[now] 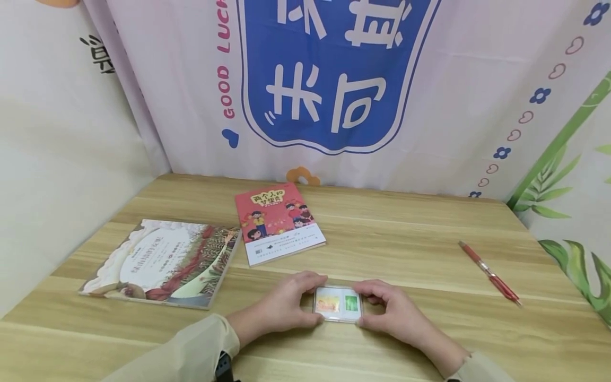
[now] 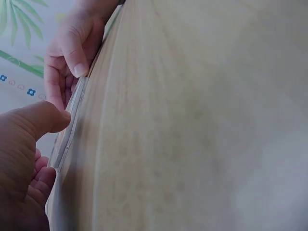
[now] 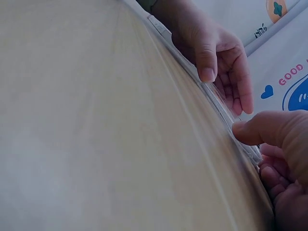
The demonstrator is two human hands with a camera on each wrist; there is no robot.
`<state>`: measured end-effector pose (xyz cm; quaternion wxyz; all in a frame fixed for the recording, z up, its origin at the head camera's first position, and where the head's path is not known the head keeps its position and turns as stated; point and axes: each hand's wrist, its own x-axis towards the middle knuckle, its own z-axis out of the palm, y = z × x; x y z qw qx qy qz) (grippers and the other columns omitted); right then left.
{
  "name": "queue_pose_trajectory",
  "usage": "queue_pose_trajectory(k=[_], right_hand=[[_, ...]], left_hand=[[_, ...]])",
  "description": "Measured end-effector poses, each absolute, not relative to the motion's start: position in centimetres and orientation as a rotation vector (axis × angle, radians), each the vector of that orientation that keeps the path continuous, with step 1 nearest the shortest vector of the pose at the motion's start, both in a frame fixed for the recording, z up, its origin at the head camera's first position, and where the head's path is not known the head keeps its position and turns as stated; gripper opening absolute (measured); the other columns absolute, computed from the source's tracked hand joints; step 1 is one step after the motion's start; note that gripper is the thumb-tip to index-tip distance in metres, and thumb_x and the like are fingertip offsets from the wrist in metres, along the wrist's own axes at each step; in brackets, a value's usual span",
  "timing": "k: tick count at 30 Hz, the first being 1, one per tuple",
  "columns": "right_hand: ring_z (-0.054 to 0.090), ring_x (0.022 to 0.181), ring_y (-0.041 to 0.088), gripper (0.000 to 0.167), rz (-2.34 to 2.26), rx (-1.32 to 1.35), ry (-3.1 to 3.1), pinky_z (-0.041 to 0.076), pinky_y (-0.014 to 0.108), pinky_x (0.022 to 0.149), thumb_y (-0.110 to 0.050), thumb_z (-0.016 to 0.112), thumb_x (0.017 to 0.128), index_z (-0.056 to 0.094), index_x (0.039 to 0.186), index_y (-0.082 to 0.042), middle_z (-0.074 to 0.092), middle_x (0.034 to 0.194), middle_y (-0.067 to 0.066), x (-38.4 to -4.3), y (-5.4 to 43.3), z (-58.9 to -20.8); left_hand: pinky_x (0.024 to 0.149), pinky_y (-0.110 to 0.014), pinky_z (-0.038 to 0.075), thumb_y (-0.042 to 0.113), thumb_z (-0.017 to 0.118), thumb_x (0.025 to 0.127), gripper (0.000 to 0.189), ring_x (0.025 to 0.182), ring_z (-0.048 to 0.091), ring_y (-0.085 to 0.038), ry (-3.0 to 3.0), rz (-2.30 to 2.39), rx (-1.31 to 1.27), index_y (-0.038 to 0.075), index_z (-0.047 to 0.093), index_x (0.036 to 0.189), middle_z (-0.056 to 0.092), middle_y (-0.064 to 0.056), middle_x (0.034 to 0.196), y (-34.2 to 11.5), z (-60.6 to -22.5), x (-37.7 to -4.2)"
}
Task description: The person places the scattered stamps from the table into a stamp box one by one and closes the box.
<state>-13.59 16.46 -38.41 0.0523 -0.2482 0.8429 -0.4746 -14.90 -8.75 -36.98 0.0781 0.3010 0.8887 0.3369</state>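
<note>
A small flat clear case [image 1: 341,316] shows a yellow-orange picture and a green patch through its top. It lies on or just over the wooden table, in front of the person. My left hand [image 1: 286,303] grips its left end between thumb and fingers. At the opposite end, my right hand [image 1: 397,314] holds it the same way. Both wrist views see the case nearly edge-on: its thin side [image 2: 72,120] runs between the thumbs in the left one, and a clear edge [image 3: 224,113] appears in the right one. Whether its underside touches the table cannot be told.
Left of the hands lies a wide picture book [image 1: 157,265]. A red book [image 1: 277,217] is behind the case, and a red pen [image 1: 487,269] lies to the right. A printed curtain [image 1: 191,132] hangs along the back edge of the table [image 1: 406,233].
</note>
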Motion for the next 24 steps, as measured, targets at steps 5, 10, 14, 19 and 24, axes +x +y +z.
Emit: queue_pose_trajectory(k=[5,10,14,19,24], right_hand=[[0.054,0.104,0.012,0.050,-1.430,-0.785,2.576,0.047,0.023,0.086,-0.023,0.077,0.072,0.062,0.116,-0.006,0.059,0.121,0.008,-13.41,16.41,-38.48],[0.054,0.106,0.014,0.049,-1.383,-0.758,2.596,0.047,0.022,0.087,-0.025,0.077,0.072,0.063,0.116,-0.008,0.058,0.122,0.006,-13.28,16.19,-38.34],[0.054,0.110,0.020,0.048,-1.346,-0.767,2.612,0.046,0.022,0.089,-0.024,0.076,0.073,0.063,0.117,-0.008,0.057,0.124,0.007,-13.09,16.03,-38.33],[0.055,0.109,0.019,0.047,-1.313,-0.772,2.645,0.046,0.023,0.089,-0.021,0.076,0.073,0.063,0.116,-0.010,0.058,0.122,0.005,-12.99,15.86,-38.32],[0.054,0.106,0.018,0.045,-1.261,-0.806,2.663,0.047,0.025,0.088,-0.022,0.074,0.076,0.061,0.118,-0.013,0.053,0.126,0.005,-13.06,15.99,-38.11]], left_hand=[[0.094,-0.029,0.044,0.025,0.076,0.073,0.067,0.103,0.052,-0.009,2.640,1.001,0.876,0.009,0.050,0.133,0.054,-0.001,0.125,-8.77,-37.02,-14.87],[0.094,-0.029,0.044,0.025,0.075,0.074,0.065,0.103,0.052,-0.009,2.625,0.991,0.864,0.010,0.050,0.132,0.054,0.000,0.125,-8.85,-37.00,-14.84],[0.094,-0.030,0.044,0.025,0.074,0.075,0.062,0.106,0.051,-0.009,2.631,0.973,0.879,0.011,0.051,0.131,0.054,0.000,0.125,-8.88,-37.08,-14.67],[0.095,-0.032,0.043,0.024,0.073,0.075,0.062,0.109,0.050,-0.012,2.655,0.986,0.893,0.010,0.051,0.131,0.054,0.001,0.124,-8.83,-37.37,-14.34],[0.092,-0.029,0.044,0.023,0.073,0.075,0.061,0.103,0.049,-0.010,2.661,1.017,0.871,0.011,0.052,0.131,0.051,0.002,0.120,-8.72,-37.52,-14.36]])
